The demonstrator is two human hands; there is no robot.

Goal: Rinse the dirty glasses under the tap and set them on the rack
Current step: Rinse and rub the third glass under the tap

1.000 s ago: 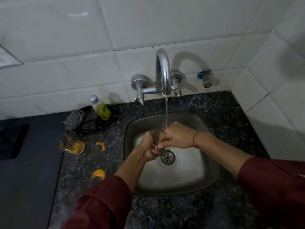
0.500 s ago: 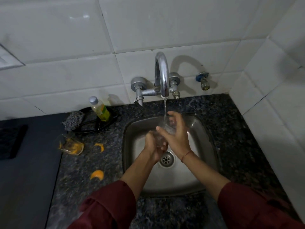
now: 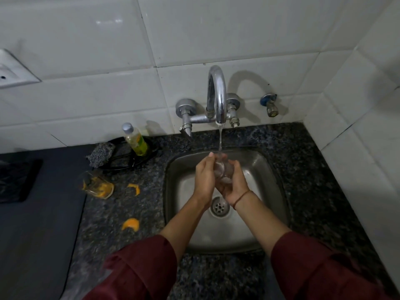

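Observation:
A clear glass (image 3: 223,168) is held between both hands over the steel sink (image 3: 266,169), its mouth up under the thin stream from the chrome tap (image 3: 217,94). My left hand (image 3: 204,176) grips its left side and my right hand (image 3: 234,182) cups it from the right and below. A second glass (image 3: 97,184), smeared with orange, lies on its side on the dark granite counter (image 3: 303,161) left of the sink.
A yellow-green soap bottle (image 3: 135,140) and a grey scrubber (image 3: 100,155) sit on a black holder at the back left. Two orange peel pieces (image 3: 131,224) lie on the counter. A dark mat (image 3: 17,180) lies far left. A tiled wall closes the right side.
Both hands have lifted the glass closer to the spout and turned it; my right hand shifted from covering it on top to cupping it from the side.

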